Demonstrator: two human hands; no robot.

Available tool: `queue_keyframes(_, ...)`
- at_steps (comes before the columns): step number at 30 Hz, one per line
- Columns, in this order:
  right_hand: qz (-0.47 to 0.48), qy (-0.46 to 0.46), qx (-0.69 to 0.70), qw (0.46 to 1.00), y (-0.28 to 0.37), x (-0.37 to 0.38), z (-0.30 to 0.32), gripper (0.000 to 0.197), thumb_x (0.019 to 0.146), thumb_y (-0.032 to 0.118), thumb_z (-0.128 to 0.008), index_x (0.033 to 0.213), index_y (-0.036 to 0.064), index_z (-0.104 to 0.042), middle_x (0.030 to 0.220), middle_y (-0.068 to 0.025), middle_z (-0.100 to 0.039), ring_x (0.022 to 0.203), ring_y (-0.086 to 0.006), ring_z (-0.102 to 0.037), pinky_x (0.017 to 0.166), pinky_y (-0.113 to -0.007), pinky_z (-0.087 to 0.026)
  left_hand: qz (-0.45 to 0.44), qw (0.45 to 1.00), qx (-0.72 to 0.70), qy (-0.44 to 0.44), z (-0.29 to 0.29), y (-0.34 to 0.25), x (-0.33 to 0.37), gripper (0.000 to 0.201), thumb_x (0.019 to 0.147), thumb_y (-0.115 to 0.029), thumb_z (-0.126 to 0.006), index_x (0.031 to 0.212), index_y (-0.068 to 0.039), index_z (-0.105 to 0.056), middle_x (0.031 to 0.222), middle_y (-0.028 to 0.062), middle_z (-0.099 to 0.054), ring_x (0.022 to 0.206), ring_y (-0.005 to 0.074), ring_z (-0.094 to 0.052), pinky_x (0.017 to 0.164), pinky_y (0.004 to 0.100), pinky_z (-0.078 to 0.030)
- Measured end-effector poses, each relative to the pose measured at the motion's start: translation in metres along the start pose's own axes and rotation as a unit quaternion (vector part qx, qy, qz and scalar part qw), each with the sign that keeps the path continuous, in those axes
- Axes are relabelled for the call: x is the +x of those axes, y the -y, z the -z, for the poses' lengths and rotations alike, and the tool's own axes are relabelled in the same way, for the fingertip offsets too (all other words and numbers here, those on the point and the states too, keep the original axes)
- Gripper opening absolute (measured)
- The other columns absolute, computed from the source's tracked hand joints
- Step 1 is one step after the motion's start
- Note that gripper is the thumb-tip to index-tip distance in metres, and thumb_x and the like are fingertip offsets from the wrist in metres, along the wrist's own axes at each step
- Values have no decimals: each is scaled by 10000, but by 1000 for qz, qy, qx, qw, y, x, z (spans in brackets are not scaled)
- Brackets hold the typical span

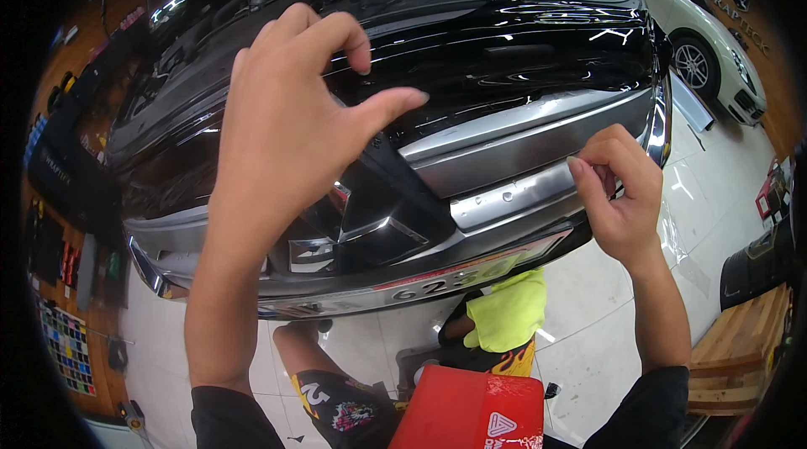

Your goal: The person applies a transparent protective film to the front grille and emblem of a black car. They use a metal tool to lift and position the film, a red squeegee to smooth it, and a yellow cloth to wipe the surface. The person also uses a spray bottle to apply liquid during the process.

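- Silver grille trim [530, 129] sits across the front of the black car, to the right of the three-diamond emblem [343, 235]. Glossy black panel [521, 54] above it, licence plate [504, 264] below.
- Lower silver bar [504, 203] runs under that trim; a few clear droplets on its face.
- Your left hand [294, 104]: raised in front of the black panel, up and left of the emblem. Thumb and fingers spread wide, nothing visible between them.
- Your right hand [622, 197]: at the right end of the lower bar, fingers curled, thumb drawn in near them. Can't tell if you're pinching something thin, or if the hand touches the bar.
- Yellow-green cloth [507, 310] lies over your right thigh, below the plate.
- Red box-like item [458, 403] is in front of your body, bottom centre.
- White car [706, 16] stands upper right on the pale tiled floor [580, 348].
- Wooden slatted stack [740, 352] sits lower right, with a dark object just above.
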State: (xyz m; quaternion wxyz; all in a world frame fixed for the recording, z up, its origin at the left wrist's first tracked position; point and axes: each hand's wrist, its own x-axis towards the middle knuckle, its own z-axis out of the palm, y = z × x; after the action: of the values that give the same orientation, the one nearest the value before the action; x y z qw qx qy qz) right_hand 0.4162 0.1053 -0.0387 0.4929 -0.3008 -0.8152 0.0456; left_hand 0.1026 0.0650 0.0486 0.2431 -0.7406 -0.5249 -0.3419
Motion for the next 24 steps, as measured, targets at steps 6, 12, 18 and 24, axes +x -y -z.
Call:
queue_keyframes(6, 26, 33, 26, 999, 14, -2, -7, 70, 885, 13, -747, 887, 3, -678, 851, -109, -627, 712, -242, -655, 603, -321, -497, -51, 995, 65, -56, -21, -11, 6, 431, 740, -314, -942, 876, -70, -613, 883, 69, -518, 875, 259, -536, 802, 394, -450)
queue_keyframes(12, 48, 43, 12, 998, 8, -8, -16, 77, 878, 22, -759, 911, 13, -690, 876, -110, -636, 717, -267, -673, 617, -348, -519, 63, 997, -40, 10, 3, -3, -6, 388, 768, -271, -919, 917, -53, -634, 898, 48, -514, 879, 210, -511, 840, 358, -438)
queue_keyframes(18, 186, 45, -89, 978, 48, 34, -44, 93, 827, 49, -766, 890, 28, -701, 891, -90, -649, 737, -272, -703, 632, -358, -564, 96, 992, -80, -21, 33, 5, -29, 239, 848, -170, -827, 1001, -45, -693, 917, 6, -532, 869, 155, -474, 814, 288, -397)
queue_keyframes(24, 190, 166, -197, 947, 86, 78, -76, 115, 781, 54, -731, 886, 14, -710, 938, -125, -692, 810, -301, -748, 689, -391, -606, 70, 989, -127, -41, 55, -3, -43, 179, 878, -138, -788, 999, -45, -696, 902, 0, -521, 858, 132, -464, 795, 271, -374)
